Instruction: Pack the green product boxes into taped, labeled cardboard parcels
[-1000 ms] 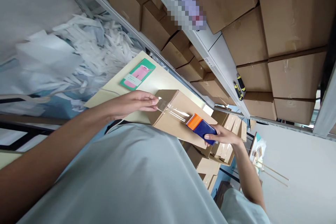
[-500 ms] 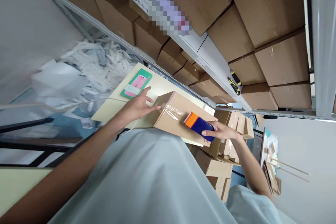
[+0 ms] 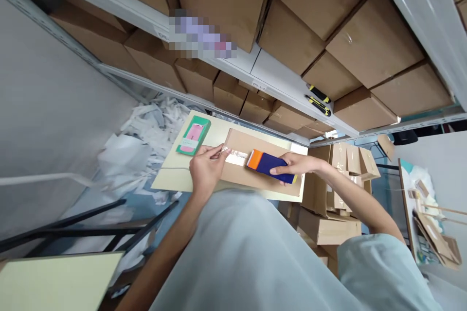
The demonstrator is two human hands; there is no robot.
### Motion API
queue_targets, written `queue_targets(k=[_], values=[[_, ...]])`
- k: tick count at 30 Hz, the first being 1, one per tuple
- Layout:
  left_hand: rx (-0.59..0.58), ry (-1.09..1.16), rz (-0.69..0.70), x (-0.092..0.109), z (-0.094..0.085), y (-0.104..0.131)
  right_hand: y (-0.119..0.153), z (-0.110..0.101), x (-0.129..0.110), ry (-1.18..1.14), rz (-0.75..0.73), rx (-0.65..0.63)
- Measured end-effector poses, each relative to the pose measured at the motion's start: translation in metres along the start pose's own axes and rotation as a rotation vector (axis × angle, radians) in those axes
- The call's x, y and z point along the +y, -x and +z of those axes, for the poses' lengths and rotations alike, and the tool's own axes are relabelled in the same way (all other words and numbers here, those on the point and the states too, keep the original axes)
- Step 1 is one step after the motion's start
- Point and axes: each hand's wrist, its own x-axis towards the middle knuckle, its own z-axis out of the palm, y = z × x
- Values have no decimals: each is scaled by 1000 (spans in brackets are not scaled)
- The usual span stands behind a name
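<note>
A brown cardboard carton [image 3: 270, 146] lies on the pale yellow table [image 3: 171, 180], with a strip of clear tape [image 3: 239, 154] running along its top. My left hand [image 3: 207, 167] is at the carton's left end, thumb and fingertips pinched together on the end of the tape. In my right hand [image 3: 297, 164] is a flat, dark blue and orange box [image 3: 273, 167], held by its right end over the carton top. The orange end points left, towards the tape. Behind my left hand sits a green box with a pink picture [image 3: 193, 136].
Shelves [image 3: 251, 80] packed with brown cartons rise behind the table; two yellow-and-black box cutters [image 3: 318, 102] lie on one. Open cartons [image 3: 339, 189] are stacked to the right. Crumpled white paper [image 3: 146, 126] heaps up at left. A thin white cable [image 3: 175, 168] crosses the table's left part.
My left hand, spread before, has closed in a pinch at the tape on the carton's left end. The right hand still holds the dark blue and orange box. The camera view has shifted.
</note>
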Motion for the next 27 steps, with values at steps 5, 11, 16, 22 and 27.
queue_targets(k=[5,11,16,22,27], values=[[73,18,33,-11,10,2,6,-8,7,-83,-5,-54],[109,-40,56,-11,13,4,69,-24,34,-40,13,-78],[131,-79,7,-6,16,3,132,-41,77,9,52,-65],[157,-102,-67,-4,19,0,175,-50,117,-4,86,-58],[257,17,-271,-3,29,-4,199,-59,142,5,74,-67]])
